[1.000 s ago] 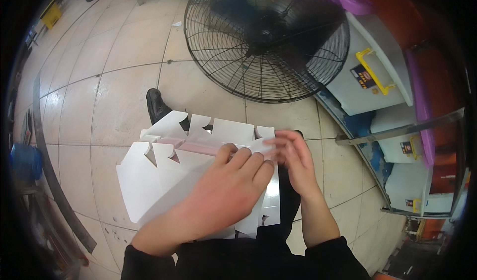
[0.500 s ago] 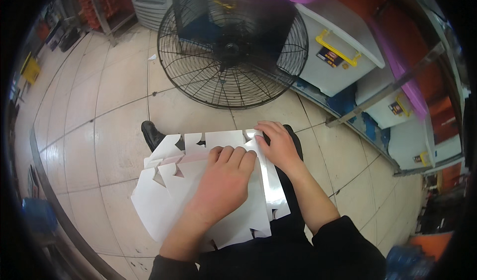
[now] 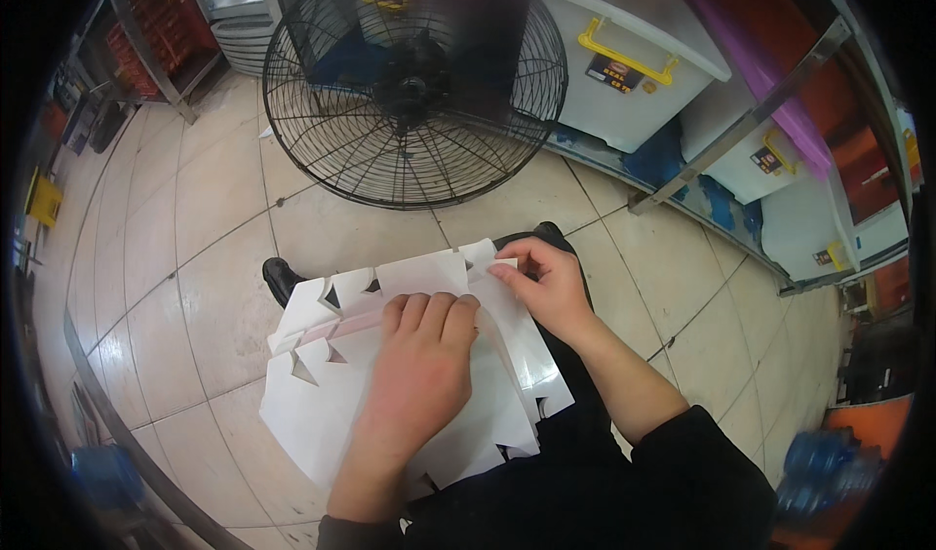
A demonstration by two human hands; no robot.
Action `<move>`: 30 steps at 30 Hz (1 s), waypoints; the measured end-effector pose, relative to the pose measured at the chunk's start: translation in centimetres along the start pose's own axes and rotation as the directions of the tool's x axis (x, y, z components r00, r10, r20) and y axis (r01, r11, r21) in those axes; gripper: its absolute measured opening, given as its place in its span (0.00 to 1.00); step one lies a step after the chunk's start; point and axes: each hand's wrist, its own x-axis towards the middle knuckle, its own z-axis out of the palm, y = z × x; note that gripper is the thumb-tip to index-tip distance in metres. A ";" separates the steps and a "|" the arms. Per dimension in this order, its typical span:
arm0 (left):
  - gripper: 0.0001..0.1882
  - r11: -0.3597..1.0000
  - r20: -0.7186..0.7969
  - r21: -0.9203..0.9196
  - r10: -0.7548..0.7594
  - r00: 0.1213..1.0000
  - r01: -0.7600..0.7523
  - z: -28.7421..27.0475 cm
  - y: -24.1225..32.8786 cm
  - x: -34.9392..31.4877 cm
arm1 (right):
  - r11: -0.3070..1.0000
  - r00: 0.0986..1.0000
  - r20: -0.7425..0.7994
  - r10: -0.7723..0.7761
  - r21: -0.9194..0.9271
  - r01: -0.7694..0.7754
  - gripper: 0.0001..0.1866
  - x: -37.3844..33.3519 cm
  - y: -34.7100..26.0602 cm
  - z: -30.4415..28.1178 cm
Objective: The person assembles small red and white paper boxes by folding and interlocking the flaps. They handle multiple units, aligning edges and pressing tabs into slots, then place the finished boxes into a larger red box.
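The white card (image 3: 495, 399) lies on the lap (image 3: 575, 448) — it seems light, rather stiff, easy to crease, so best taken by its edges — with the right hand (image 3: 548, 287) pinching its far corner and the left hand (image 3: 426, 360) curled on top, whose grip I cannot tell.

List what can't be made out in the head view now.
Head view: fingertips of the left hand, hidden behind its own knuckles.
Head view: heel of the left shoe, covered by the white card.
Head view: details of the blue containers, lower right, blurred.
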 end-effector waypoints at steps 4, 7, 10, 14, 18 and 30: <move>0.17 1.000 0.009 -0.023 -0.015 1.000 0.016 -0.1 0.0 0.2 | 0.965 0.984 0.105 0.141 0.209 -0.161 0.08 -0.2 -1.4 -0.8; 0.17 1.000 -0.017 -0.015 -0.026 1.000 0.026 -0.3 0.5 0.2 | 0.959 0.972 0.207 0.110 0.237 -0.158 0.08 -1.0 -2.7 -1.7; 0.16 0.996 -0.070 0.088 0.001 0.998 0.005 -0.8 1.0 0.3 | 0.922 0.947 0.314 0.062 0.345 -0.175 0.08 -1.5 -3.5 -2.4; 0.15 0.994 0.032 0.108 -0.004 0.999 0.001 -1.4 1.0 0.5 | 0.864 0.926 0.376 -0.015 0.472 -0.178 0.08 -1.3 -3.1 -2.6; 0.08 0.997 0.050 0.068 0.029 0.998 -0.032 -1.7 0.9 0.7 | 0.847 0.942 0.328 0.074 0.479 -0.233 0.10 -0.6 -2.2 -2.2; 0.14 0.990 0.124 0.091 0.099 0.987 -0.110 -2.4 1.8 3.1 | 0.711 0.916 0.327 0.231 0.586 -0.389 0.16 1.2 -2.5 0.5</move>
